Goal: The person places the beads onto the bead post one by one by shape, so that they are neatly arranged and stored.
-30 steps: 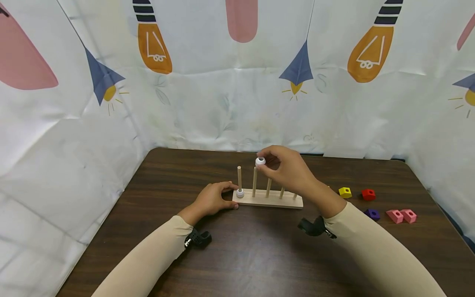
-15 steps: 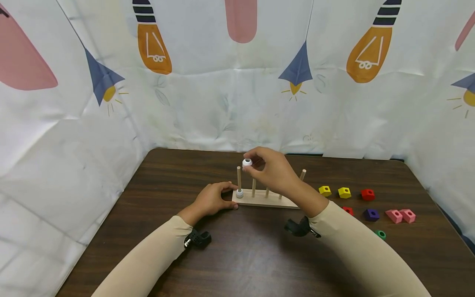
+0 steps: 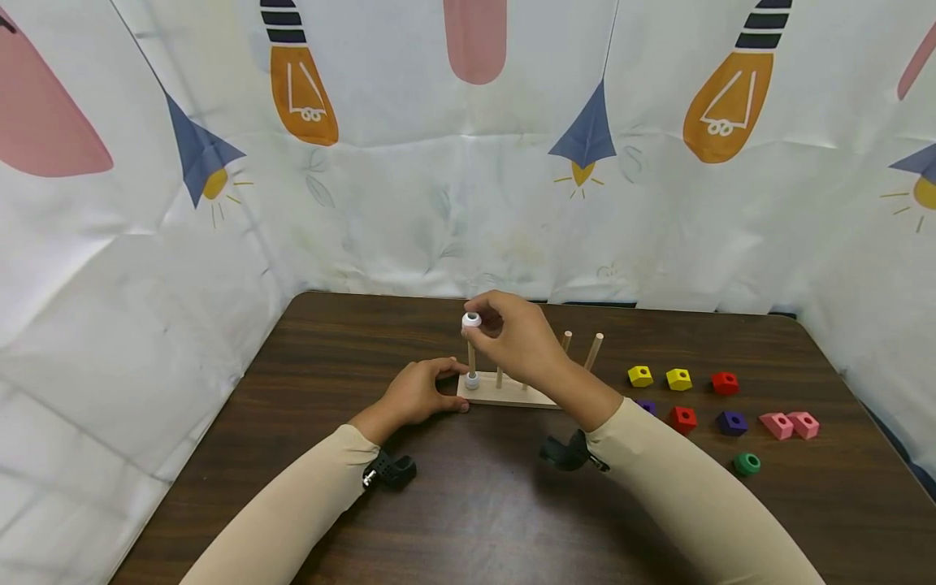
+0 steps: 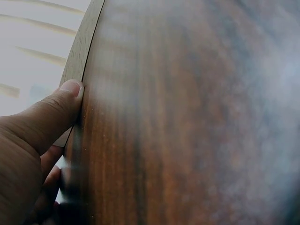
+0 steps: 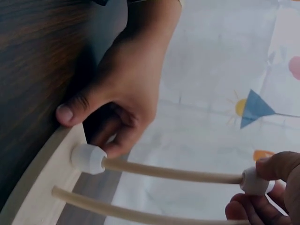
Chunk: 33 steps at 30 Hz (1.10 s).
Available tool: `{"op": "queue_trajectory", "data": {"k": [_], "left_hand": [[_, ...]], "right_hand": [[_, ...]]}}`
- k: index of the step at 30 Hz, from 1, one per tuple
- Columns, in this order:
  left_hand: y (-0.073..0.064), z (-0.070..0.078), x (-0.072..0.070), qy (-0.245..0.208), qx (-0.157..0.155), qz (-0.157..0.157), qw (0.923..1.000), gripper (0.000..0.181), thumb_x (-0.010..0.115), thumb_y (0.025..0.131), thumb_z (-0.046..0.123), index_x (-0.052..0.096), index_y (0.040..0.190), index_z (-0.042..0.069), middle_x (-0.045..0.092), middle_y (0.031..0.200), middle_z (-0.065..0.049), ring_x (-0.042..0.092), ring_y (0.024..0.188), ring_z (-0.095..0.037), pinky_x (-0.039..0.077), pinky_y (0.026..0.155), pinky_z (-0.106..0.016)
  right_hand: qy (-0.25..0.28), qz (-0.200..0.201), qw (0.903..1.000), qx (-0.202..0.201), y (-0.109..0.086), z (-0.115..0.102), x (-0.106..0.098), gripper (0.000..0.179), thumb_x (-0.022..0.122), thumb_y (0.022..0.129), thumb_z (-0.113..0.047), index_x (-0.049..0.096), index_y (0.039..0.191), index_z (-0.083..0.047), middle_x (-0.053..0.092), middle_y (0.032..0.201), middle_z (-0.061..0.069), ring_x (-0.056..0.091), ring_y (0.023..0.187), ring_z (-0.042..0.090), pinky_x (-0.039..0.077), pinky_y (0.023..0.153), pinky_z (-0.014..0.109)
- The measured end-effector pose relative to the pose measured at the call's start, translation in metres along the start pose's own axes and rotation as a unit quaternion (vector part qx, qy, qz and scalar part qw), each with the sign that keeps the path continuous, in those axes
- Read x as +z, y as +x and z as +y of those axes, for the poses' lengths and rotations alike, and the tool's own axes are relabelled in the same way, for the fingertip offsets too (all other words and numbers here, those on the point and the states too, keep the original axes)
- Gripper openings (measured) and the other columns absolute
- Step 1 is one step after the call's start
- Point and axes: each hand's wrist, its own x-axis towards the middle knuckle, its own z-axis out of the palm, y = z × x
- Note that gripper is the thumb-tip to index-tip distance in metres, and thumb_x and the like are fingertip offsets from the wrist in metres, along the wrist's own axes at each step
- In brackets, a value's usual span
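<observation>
My right hand (image 3: 525,341) pinches a white bead (image 3: 471,320) between thumb and fingers, right at the top of the leftmost peg (image 5: 173,171) of a wooden peg stand. A second white bead (image 5: 88,158) sits at the bottom of that same peg, against the pale base (image 3: 504,396). My left hand (image 3: 411,393) grips the left end of the base, thumb on the front edge (image 4: 71,88) and fingers behind it. Other upright pegs rise to the right, partly hidden behind my right hand and forearm.
To the right lie yellow blocks (image 3: 678,379), red blocks (image 3: 683,419), purple blocks (image 3: 732,422), pink blocks (image 3: 804,425) and a green bead (image 3: 747,464), all with holes. Behind the dark wooden table (image 3: 453,504) hangs a white printed cloth (image 3: 409,211).
My right hand has moved left with the white bead, from over the second peg to the tip of the leftmost one. The left hand stays on the base.
</observation>
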Motion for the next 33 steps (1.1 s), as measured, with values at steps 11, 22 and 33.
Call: {"op": "queue_trajectory", "data": {"k": [11,22,33], "left_hand": [[0.0,-0.001,0.0,0.006,0.005,0.002,1.0,0.059,0.091,0.078,0.038,0.071,0.131,0.024,0.065,0.137,-0.004,0.054,0.134,-0.028,0.043,0.109,-0.049],[0.001,-0.002,0.0,0.014,0.0,-0.002,0.9999,0.059,0.091,0.078,0.042,0.07,0.131,0.028,0.067,0.133,0.002,0.052,0.136,-0.028,0.04,0.111,-0.051],[0.001,-0.003,0.001,0.013,0.003,0.004,0.9999,0.057,0.091,0.077,0.042,0.071,0.128,0.028,0.068,0.133,0.002,0.056,0.131,-0.027,0.045,0.107,-0.049]], "right_hand": [[-0.002,0.031,0.9994,0.015,-0.006,0.006,0.019,0.028,0.075,0.096,-0.016,0.069,0.122,-0.009,0.067,0.112,0.001,0.068,0.097,0.016,0.056,0.082,0.03],[-0.008,0.053,0.9985,0.011,-0.014,0.022,0.035,0.027,0.079,0.093,-0.016,0.07,0.118,-0.007,0.068,0.107,0.002,0.069,0.093,0.016,0.058,0.08,0.031],[0.024,0.089,0.9958,0.003,-0.017,0.03,0.045,0.027,0.081,0.091,-0.013,0.069,0.114,-0.005,0.067,0.105,0.004,0.07,0.091,0.019,0.059,0.081,0.033]]}}
